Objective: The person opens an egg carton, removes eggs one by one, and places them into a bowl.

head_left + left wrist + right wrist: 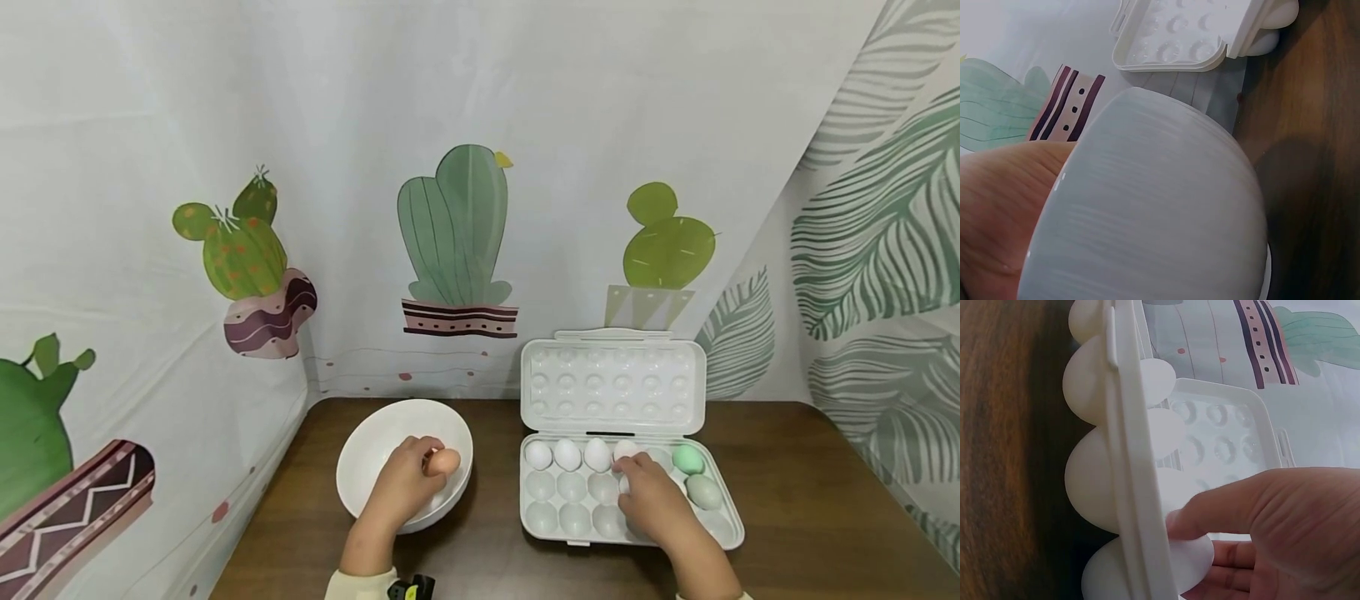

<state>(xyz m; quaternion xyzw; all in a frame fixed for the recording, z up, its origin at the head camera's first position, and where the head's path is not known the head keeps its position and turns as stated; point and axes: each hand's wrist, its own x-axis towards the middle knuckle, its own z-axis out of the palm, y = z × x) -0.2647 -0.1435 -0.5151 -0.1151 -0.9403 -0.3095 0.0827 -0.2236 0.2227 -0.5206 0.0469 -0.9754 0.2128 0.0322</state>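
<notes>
My left hand [408, 483] is over the white bowl [360, 454] and holds a brown egg [442, 462] between thumb and fingers. In the left wrist view the outside of the bowl hides the fingers and the egg. My right hand [656, 500] reaches into the white egg box [528, 500]. In the right wrist view its thumb and fingers [1232, 578] lie round a white egg [1192, 565], partly hidden by the box's edge. White eggs [567, 455] line the back row. A bright green egg [687, 459] and a pale green egg [704, 492] lie at the right.
The lid [613, 387] of the egg box stands raised against the wall cloth [570, 167] printed with cacti. Bowl and box stand apart on a brown wooden table [491, 517]. Several front hollows of the box hold no eggs.
</notes>
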